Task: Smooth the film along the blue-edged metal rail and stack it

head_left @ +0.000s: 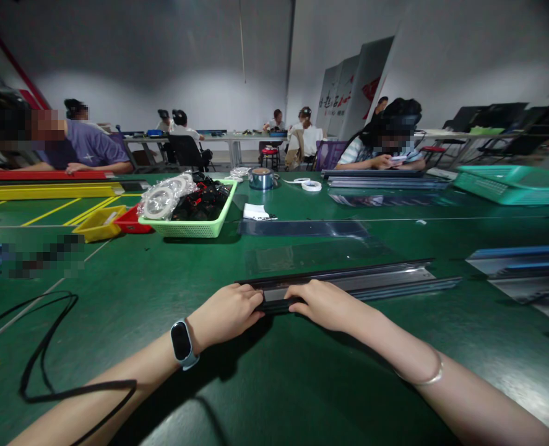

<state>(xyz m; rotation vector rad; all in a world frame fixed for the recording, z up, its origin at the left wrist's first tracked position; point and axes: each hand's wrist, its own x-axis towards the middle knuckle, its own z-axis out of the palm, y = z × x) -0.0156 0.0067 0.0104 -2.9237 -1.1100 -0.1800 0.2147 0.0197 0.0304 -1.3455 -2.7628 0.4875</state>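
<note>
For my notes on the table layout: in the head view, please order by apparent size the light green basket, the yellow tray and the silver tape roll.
1. Light green basket, clearly largest.
2. Yellow tray.
3. Silver tape roll, smallest, though it stands farther from the camera, so its true size is unsure.

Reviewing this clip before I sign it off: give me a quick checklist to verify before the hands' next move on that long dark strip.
1. Left hand on the near end of the long dark strip: ok.
2. Right hand on the strip beside it: ok.
3. Strip lying flat on the green table: ok.
4. Black cable loop apart from the left arm: not ok, it runs by the forearm.
5. Fingertip grip under the strip: cannot tell.
</note>
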